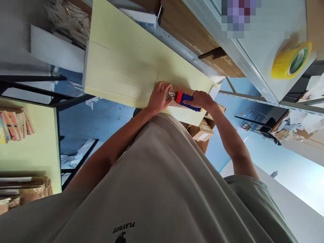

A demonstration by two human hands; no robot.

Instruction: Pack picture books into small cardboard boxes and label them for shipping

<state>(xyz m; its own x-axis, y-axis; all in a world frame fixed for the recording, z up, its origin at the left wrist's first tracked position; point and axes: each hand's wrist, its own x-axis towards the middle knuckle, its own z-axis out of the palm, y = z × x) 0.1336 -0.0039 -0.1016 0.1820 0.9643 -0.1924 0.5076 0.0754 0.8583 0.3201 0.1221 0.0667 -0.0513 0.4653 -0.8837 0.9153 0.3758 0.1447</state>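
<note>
My left hand (pixel 159 97) presses on the near end of a small brown cardboard box (pixel 174 90) that lies at the edge of a pale yellow table (pixel 121 67). My right hand (pixel 203 100) grips the blue handle of a tape dispenser (pixel 185 99) with a red front part. The dispenser rests against the box's top, right next to my left fingers. Much of the box is hidden under both hands.
A yellow tape roll (pixel 291 60) lies on a white surface at upper right. Cardboard boxes (pixel 201 132) stand on the blue floor (pixel 101 118) below the table edge. A second yellow table (pixel 30 148) with stacked packets is at left. Metal shelving (pixel 253 118) stands at right.
</note>
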